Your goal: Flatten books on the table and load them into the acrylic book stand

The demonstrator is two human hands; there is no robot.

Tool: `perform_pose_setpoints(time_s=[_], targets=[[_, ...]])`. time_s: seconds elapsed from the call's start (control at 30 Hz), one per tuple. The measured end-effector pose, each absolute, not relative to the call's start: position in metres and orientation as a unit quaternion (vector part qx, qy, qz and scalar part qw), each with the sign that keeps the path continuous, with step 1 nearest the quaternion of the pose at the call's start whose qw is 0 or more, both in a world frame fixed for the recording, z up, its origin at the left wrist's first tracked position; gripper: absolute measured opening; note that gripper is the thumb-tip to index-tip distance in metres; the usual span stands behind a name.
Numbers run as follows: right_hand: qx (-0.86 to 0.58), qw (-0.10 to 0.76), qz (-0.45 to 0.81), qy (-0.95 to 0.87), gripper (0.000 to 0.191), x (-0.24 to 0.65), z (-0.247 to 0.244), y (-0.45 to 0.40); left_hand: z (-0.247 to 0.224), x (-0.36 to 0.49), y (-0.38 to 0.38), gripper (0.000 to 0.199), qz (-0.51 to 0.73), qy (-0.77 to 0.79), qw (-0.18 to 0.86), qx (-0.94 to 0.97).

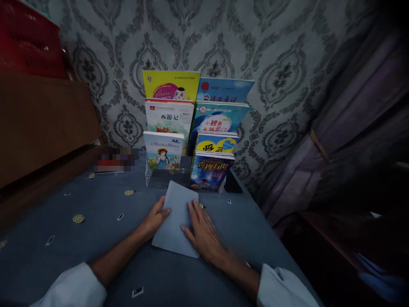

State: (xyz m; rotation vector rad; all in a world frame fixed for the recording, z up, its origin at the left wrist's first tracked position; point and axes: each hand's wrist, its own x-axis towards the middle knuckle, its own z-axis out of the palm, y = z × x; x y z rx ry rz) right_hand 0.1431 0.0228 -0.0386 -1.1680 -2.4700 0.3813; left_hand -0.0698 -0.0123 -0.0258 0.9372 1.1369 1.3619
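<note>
A thin book with a plain pale grey-blue cover (177, 221) is in front of me, close to the table surface. My left hand (156, 218) grips its left edge, thumb on the cover and the other fingers at or behind the edge. My right hand (204, 232) rests on the right part of the cover, its fingers stretched out and thumb apart. Just beyond stands a clear stepped rack (166, 178) with books in two columns. In its front row are a white book with a drawn girl (164, 155) and a dark blue book (211, 172).
Behind the front books stand a white book (169, 117), a yellow book (171, 83) and several blue ones. A dark flat object (233, 184) lies right of the rack. A blurred red item (113, 164) is at left, near a brown box (44, 123). A curtain (297, 170) hangs right.
</note>
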Motion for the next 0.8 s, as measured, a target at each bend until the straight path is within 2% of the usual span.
perform_pose_setpoints(time_s=[0.17, 0.23, 0.37, 0.47, 0.63, 0.8], targets=[[-0.434, 0.355, 0.311, -0.767, 0.09, 0.142, -0.041, 0.039, -0.008, -0.08, -0.01, 0.06, 0.592, 0.468, 0.468, 0.459], [-0.413, 0.382, 0.411, -0.717, 0.081, 0.138, -0.039, 0.043, -0.003, -0.085, -0.009, 0.059, 0.599, 0.457, 0.455, 0.475], [-0.323, 0.365, 0.533, -0.691, 0.046, 0.126, -0.027, 0.046, 0.002, -0.097, -0.003, 0.051, 0.591, 0.459, 0.388, 0.538], [-0.297, 0.401, 0.49, -0.715, 0.032, 0.114, -0.008, 0.052, 0.014, -0.107, 0.003, 0.039, 0.575, 0.493, 0.268, 0.595], [-0.296, 0.461, 0.299, -0.782, 0.015, 0.088, 0.043, 0.085, 0.063, -0.126, 0.02, 0.029, 0.512, 0.569, 0.045, 0.642], [-0.272, 0.557, 0.142, -0.772, 0.011, 0.059, 0.092, 0.119, 0.12, -0.139, 0.041, 0.014, 0.504, 0.604, -0.149, 0.599]])
